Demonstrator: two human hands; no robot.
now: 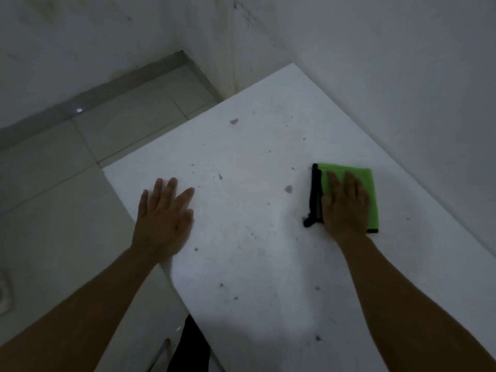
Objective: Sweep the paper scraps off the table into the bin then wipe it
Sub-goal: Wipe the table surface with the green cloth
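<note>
The cloth lies near the table's right edge, under the right hand; the left hand rests at its left edge.

I am seeing two bare forearms, no sleeves showing anywhere along them. The left hand and right hand are wearing no gloves, rings, watch or bands. Dark clothing is showing at the bottom edge.

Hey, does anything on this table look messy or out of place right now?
Yes. The white table is dotted with small dark specks and a few pale scraps, such as one near the far edge and one mid-table. The right hand presses a green cloth flat; no bin is visible.
</note>
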